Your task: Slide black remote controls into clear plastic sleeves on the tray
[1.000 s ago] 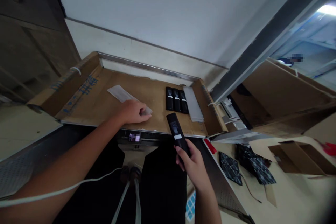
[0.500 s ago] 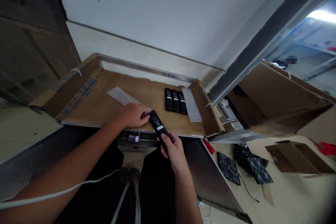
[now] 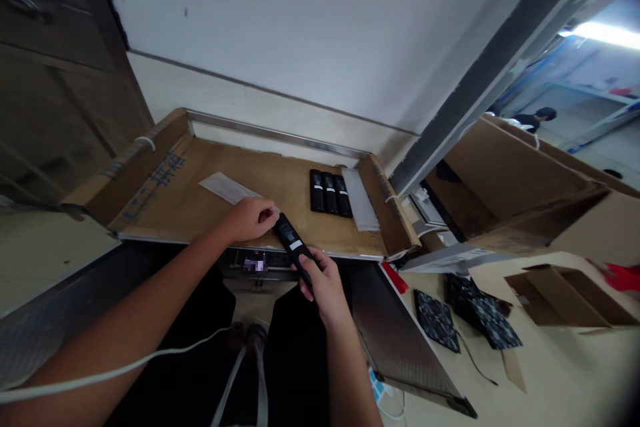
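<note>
Black remote (image 3: 287, 232) — white label (image 3: 296, 245); brown cardboard (image 3: 265, 170) — blue print (image 3: 168, 168).

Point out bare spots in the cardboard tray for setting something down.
Left end: between left wall and loose pale sleeve. Middle: between that sleeve and three black remotes. Crowded: right end, remotes and pale sleeve stack beside right wall; front centre, left hand, right hand and held remote.

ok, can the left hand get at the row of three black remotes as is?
Likely yes: bare cardboard lies between the left hand and the three black remotes, though that hand holds a translucent sleeve.
</note>
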`<state>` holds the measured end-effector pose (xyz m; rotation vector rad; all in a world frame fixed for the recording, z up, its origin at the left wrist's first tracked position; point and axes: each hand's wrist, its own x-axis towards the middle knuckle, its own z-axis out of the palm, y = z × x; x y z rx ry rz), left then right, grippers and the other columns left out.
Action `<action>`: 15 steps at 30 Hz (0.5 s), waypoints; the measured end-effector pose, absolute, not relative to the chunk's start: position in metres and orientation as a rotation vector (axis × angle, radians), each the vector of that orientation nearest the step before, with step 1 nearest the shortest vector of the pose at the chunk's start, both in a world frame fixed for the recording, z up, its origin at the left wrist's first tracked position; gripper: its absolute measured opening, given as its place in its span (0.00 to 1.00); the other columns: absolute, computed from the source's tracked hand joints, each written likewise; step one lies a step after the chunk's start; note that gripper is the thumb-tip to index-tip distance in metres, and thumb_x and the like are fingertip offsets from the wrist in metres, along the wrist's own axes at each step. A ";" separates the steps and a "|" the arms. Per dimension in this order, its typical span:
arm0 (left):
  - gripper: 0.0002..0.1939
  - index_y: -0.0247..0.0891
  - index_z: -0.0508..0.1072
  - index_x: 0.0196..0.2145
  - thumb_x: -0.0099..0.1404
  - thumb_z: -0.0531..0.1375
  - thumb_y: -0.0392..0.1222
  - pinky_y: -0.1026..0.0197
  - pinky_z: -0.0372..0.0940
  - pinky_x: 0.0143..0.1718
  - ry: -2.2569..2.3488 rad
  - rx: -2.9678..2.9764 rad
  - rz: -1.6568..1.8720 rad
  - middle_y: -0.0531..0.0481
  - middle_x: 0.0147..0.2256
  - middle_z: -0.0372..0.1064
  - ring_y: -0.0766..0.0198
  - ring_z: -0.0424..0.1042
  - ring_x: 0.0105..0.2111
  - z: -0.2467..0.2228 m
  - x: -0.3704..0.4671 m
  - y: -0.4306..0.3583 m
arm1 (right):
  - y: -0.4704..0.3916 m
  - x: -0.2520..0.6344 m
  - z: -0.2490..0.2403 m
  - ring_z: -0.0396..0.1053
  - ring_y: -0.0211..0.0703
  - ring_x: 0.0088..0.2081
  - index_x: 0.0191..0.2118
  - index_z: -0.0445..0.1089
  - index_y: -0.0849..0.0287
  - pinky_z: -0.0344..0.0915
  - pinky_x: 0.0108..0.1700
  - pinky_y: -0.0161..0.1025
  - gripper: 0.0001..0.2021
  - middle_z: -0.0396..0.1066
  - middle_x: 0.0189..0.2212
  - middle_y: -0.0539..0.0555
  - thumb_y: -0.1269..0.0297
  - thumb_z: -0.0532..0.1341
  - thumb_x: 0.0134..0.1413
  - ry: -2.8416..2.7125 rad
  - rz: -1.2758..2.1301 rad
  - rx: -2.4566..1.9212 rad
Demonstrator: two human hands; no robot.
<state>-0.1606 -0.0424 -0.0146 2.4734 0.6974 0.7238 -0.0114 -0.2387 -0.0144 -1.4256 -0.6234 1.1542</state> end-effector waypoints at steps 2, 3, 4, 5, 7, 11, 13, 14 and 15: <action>0.09 0.38 0.68 0.27 0.65 0.56 0.41 0.61 0.53 0.31 0.729 2.505 0.730 0.51 0.26 0.69 0.64 0.65 0.27 -0.015 -0.160 -0.042 | -0.243 -0.009 -0.014 0.56 0.27 0.13 0.42 0.70 0.61 0.45 0.12 0.27 0.21 0.73 0.28 0.50 0.50 0.67 0.50 -0.625 1.118 -1.454; 0.09 0.38 0.68 0.27 0.65 0.56 0.40 0.60 0.53 0.31 0.744 2.526 0.725 0.51 0.26 0.69 0.63 0.65 0.27 -0.014 -0.160 -0.043 | -0.246 -0.008 -0.014 0.56 0.27 0.13 0.42 0.70 0.61 0.45 0.12 0.27 0.21 0.73 0.28 0.50 0.49 0.67 0.50 -0.624 1.097 -1.469; 0.08 0.39 0.68 0.27 0.64 0.56 0.39 0.60 0.52 0.30 0.759 2.541 0.719 0.51 0.26 0.69 0.63 0.65 0.26 -0.014 -0.160 -0.043 | -0.250 -0.006 -0.014 0.57 0.27 0.13 0.42 0.70 0.61 0.45 0.12 0.27 0.21 0.73 0.28 0.50 0.49 0.67 0.50 -0.620 1.077 -1.482; 0.07 0.39 0.68 0.27 0.64 0.56 0.39 0.60 0.51 0.30 0.774 2.550 0.711 0.51 0.26 0.69 0.63 0.65 0.27 -0.013 -0.160 -0.043 | -0.254 -0.004 -0.014 0.58 0.28 0.14 0.43 0.70 0.61 0.46 0.12 0.26 0.22 0.73 0.28 0.50 0.48 0.67 0.50 -0.614 1.060 -1.494; 0.07 0.39 0.69 0.29 0.65 0.56 0.40 0.60 0.51 0.30 0.803 2.551 0.690 0.52 0.26 0.70 0.63 0.65 0.27 -0.012 -0.159 -0.045 | -0.261 0.001 -0.013 0.58 0.27 0.14 0.44 0.70 0.61 0.46 0.13 0.26 0.24 0.73 0.29 0.51 0.47 0.68 0.50 -0.599 1.043 -1.508; 0.14 0.41 0.70 0.29 0.63 0.62 0.53 0.60 0.50 0.30 0.875 2.561 0.611 0.53 0.26 0.70 0.63 0.66 0.26 -0.010 -0.157 -0.048 | -0.270 0.007 -0.013 0.58 0.27 0.14 0.45 0.70 0.62 0.46 0.13 0.26 0.25 0.74 0.30 0.52 0.46 0.68 0.49 -0.595 1.052 -1.511; 0.16 0.41 0.69 0.28 0.60 0.65 0.56 0.60 0.49 0.29 0.901 2.598 0.579 0.54 0.26 0.70 0.63 0.65 0.26 -0.012 -0.155 -0.048 | -0.271 0.007 -0.013 0.58 0.27 0.14 0.45 0.70 0.62 0.46 0.13 0.26 0.25 0.74 0.30 0.52 0.47 0.68 0.49 -0.592 1.064 -1.500; 0.15 0.42 0.69 0.28 0.59 0.65 0.55 0.59 0.48 0.29 0.906 2.624 0.568 0.54 0.26 0.70 0.63 0.65 0.26 -0.013 -0.155 -0.048 | -0.270 0.006 -0.014 0.58 0.27 0.14 0.45 0.70 0.62 0.46 0.13 0.26 0.24 0.74 0.29 0.52 0.47 0.68 0.49 -0.593 1.071 -1.489; 0.14 0.42 0.68 0.28 0.59 0.64 0.53 0.59 0.48 0.28 0.911 2.649 0.559 0.54 0.26 0.70 0.63 0.65 0.26 -0.014 -0.155 -0.048 | -0.269 0.005 -0.014 0.57 0.27 0.14 0.45 0.70 0.62 0.45 0.13 0.26 0.24 0.74 0.29 0.51 0.47 0.68 0.49 -0.593 1.077 -1.480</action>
